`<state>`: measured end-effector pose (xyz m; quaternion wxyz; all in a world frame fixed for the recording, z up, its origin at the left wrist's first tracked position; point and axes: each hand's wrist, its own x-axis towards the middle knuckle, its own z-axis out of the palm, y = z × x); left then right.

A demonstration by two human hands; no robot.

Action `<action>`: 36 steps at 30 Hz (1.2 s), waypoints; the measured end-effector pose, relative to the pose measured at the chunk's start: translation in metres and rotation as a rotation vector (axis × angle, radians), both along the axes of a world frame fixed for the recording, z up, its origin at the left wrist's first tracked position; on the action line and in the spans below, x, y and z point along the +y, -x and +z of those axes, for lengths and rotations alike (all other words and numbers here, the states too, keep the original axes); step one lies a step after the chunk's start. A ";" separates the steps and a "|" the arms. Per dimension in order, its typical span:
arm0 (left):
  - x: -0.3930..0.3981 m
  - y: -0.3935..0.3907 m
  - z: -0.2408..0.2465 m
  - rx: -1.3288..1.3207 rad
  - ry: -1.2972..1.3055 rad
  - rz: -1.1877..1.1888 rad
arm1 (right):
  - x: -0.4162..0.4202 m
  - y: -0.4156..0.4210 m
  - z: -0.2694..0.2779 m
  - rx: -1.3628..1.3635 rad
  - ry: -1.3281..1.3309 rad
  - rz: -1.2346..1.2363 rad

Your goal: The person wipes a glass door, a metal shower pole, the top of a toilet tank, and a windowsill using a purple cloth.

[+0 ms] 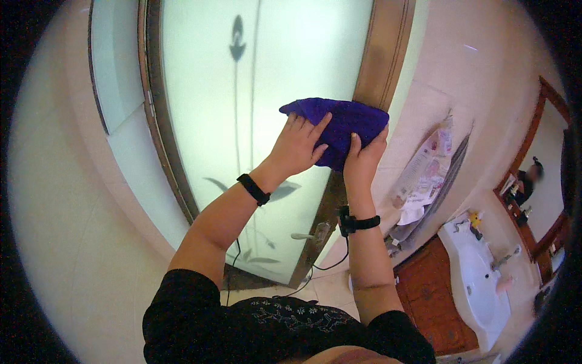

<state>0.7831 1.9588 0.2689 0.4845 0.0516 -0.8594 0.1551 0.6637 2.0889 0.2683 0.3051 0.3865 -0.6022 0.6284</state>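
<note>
Both hands are raised in front of the door, on a folded purple cloth [350,125]. My left hand [298,143] lies against the cloth's left part, fingers spread over it. At the right end, my right hand [363,159] grips the cloth, its thumb on the near face and the other fingers partly hidden. Behind the cloth stands a frosted glass door [204,113] with a plant pattern and a brown frame [386,54]. The cloth overlaps the right side of this frame; whether it touches the frame is hard to tell.
A door handle [303,236] sits low on the frame. At right, a printed plastic bag [425,168] and a grey towel [448,186] hang on the wall. Beyond are a white washbasin [477,291] on a wooden cabinet [427,291] and a mirror [548,168]. Black cables [334,267] trail from my wrists.
</note>
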 end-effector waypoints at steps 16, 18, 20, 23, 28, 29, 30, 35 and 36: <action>-0.133 -0.035 0.003 0.195 -0.129 0.116 | -0.165 0.001 -0.001 0.483 -0.071 -0.167; -0.151 -0.053 0.009 0.274 -0.072 0.124 | -0.186 -0.019 0.009 0.545 -0.075 -0.124; -0.166 -0.067 0.004 0.303 -0.088 0.156 | -0.206 -0.032 0.009 0.609 -0.130 -0.080; -0.192 -0.085 0.002 0.355 -0.088 0.197 | -0.225 -0.054 0.021 0.689 -0.253 -0.035; -0.228 -0.117 0.010 0.368 -0.025 0.368 | -0.258 -0.070 0.055 0.841 -0.330 0.027; -0.234 -0.122 0.017 0.372 -0.041 0.355 | -0.264 -0.070 0.066 0.882 -0.342 0.025; -0.242 -0.129 0.022 0.371 -0.058 0.351 | -0.270 -0.074 0.074 0.893 -0.372 0.027; -0.252 -0.137 0.074 0.387 0.030 0.401 | -0.288 -0.070 0.112 1.031 -0.257 0.008; -0.248 -0.137 0.084 0.362 -0.008 0.410 | -0.288 -0.069 0.118 1.030 -0.207 0.031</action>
